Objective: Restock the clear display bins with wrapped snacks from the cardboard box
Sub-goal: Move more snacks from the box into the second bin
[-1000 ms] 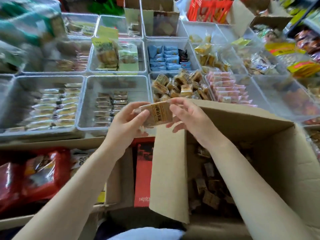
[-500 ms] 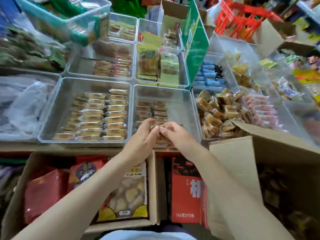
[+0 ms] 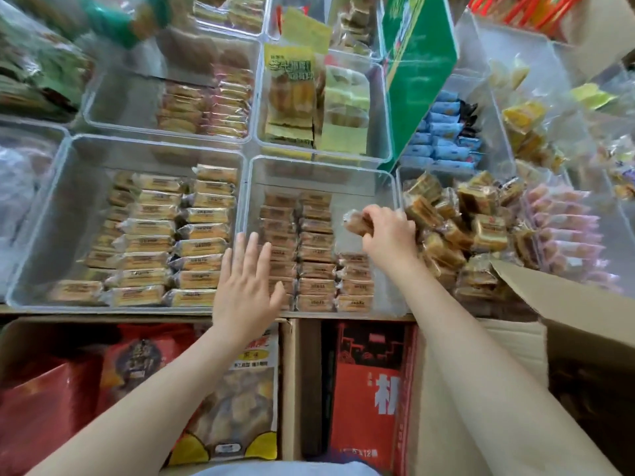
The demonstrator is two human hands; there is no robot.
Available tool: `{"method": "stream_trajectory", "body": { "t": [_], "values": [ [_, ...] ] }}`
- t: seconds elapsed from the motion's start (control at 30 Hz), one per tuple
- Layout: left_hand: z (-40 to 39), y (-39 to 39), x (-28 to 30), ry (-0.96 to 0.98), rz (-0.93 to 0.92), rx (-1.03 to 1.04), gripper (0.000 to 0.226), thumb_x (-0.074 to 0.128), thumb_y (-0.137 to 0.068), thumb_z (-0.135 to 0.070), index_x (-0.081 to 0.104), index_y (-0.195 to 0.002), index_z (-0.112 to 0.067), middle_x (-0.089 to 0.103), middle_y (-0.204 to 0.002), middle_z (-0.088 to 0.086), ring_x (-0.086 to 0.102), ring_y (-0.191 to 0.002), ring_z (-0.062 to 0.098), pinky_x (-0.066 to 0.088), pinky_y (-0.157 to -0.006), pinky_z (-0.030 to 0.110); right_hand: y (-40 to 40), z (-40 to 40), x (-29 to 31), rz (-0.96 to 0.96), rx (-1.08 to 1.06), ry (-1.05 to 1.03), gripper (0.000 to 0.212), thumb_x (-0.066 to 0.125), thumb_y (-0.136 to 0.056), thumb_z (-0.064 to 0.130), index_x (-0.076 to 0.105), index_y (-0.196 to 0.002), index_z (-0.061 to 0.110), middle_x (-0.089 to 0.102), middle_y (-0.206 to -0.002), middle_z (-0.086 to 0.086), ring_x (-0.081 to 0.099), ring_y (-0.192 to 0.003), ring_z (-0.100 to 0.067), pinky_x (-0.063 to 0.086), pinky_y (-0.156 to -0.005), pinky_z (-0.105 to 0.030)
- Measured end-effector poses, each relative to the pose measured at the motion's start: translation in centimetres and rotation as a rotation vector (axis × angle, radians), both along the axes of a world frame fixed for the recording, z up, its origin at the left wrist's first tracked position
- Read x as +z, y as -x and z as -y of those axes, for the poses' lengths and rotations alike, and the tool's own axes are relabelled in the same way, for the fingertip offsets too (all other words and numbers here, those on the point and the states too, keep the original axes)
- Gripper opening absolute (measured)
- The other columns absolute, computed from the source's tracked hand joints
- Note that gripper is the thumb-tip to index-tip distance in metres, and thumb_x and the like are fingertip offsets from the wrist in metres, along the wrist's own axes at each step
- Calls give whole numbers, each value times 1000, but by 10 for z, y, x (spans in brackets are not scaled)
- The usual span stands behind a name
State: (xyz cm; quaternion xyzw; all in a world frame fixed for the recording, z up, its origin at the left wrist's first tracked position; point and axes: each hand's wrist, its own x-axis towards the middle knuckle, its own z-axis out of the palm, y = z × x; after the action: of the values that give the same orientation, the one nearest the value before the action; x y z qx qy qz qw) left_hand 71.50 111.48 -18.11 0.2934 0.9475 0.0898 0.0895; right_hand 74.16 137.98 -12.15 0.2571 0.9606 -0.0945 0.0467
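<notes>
My right hand point(image 3: 390, 231) is closed around a brown wrapped snack point(image 3: 357, 221) over the right side of the middle clear bin point(image 3: 385, 187). That bin holds rows of the same brown wrapped snacks point(image 3: 309, 255), with a shorter third row at its front right. My left hand point(image 3: 245, 286) hovers flat, fingers spread and holding nothing, over the wall between this bin and the left clear bin point(image 3: 44, 201), which is filled with yellowish wrapped cakes. The open cardboard box point(image 3: 515, 341) stands at the lower right, its inside dark.
A bin of piled brown snacks point(image 3: 464, 228) sits right of my right hand, pink packs point(image 3: 567, 235) beyond it. More clear bins fill the back rows, with a tilted green carton point(image 3: 419, 70). Below the shelf edge are cartons of red bags point(image 3: 44, 400) and a red box point(image 3: 367, 386).
Both hands held the snack together over the cardboard box, then at the bin's front. Now my left hand has let go and spread, and my right hand carries the snack further into the bin.
</notes>
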Motion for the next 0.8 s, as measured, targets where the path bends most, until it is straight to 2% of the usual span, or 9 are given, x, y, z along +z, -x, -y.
{"method": "stream_trajectory", "body": {
  "t": [0.07, 0.17, 0.33, 0.4, 0.47, 0.53, 0.57, 0.67, 0.8],
  "values": [
    [-2, 0, 0, 2, -10, -1, 73, 31, -95, -48, 30, -157, -10, 12, -167, 14, -6, -156, 28, -5, -125, 46, 9, 1, -17, 138, 102, -163, 34, 53, -91, 10, 55, -122, 24, 54, -121, -6, 47, -115, -28, 35, -98, -44],
    [-2, 0, -4, 2, -35, -2, 71, 33, -93, -47, 35, -155, -11, 17, -167, 13, -3, -156, 28, 0, -126, 50, 15, 5, -42, 306, 159, -262, 29, 53, -93, 10, 56, -119, 23, 51, -120, -8, 48, -115, -30, 36, -97, -43],
    [-2, 0, -6, 27, -63, -3, 70, 34, -92, -46, 40, -154, -12, 23, -166, 12, 1, -156, 30, 10, -124, 56, 20, 9, -64, 388, 198, -234, 25, 56, -94, 10, 60, -118, 17, 54, -121, -8, 48, -115, -29, 39, -97, -39],
    [-3, 0, -7, 26, -77, 2, 70, 33, -92, -46, 41, -153, -13, 25, -165, 11, 3, -156, 30, 11, -123, 58, 19, 9, -69, 448, 193, -164, 39, 58, -94, 17, 53, -132, 14, 53, -131, -10, 47, -122, -29, 38, -103, -40],
    [-3, 0, -6, 55, -83, -8, 70, 30, -92, -47, 40, -154, -15, 23, -165, 11, 1, -156, 31, 11, -123, 58, 13, 11, -73, 539, 184, -102, 71, 60, -93, 29, 28, -152, 8, 46, -145, -13, 42, -133, -30, 34, -111, -41],
    [-3, 0, -5, 104, -69, -17, 70, 26, -93, -49, 36, -156, -18, 19, -167, 9, -3, -156, 31, 9, -123, 58, 10, 14, -75, 596, 171, -42, 91, 61, -92, 32, 4, -158, 6, 31, -157, -15, 31, -143, -31, 27, -118, -44],
    [-3, 0, -4, 120, -54, -19, 71, 23, -93, -50, 34, -156, -19, 16, -167, 9, -6, -156, 30, 6, -123, 57, 9, 15, -73, 612, 160, -11, 94, 62, -92, 32, 0, -159, 7, 25, -160, -15, 26, -147, -31, 24, -120, -45],
    [-4, 1, 2, 170, -2, -24, 74, 13, -93, -52, 23, -160, -21, 4, -169, 7, -17, -154, 29, -2, -123, 56, 5, 19, -58, 524, 131, 69, 82, 60, -92, 27, 13, -157, 8, 27, -160, -13, 23, -148, -29, 20, -120, -45],
    [-4, 5, 10, 235, 88, -31, 77, 10, -92, -54, 12, -162, -21, -7, -169, 6, -29, -150, 29, -10, -123, 54, -36, 39, -14, 242, 92, 262, 49, 48, -98, 19, 44, -146, 14, 43, -148, -8, 38, -137, -26, 31, -115, -43]
  ]
}}
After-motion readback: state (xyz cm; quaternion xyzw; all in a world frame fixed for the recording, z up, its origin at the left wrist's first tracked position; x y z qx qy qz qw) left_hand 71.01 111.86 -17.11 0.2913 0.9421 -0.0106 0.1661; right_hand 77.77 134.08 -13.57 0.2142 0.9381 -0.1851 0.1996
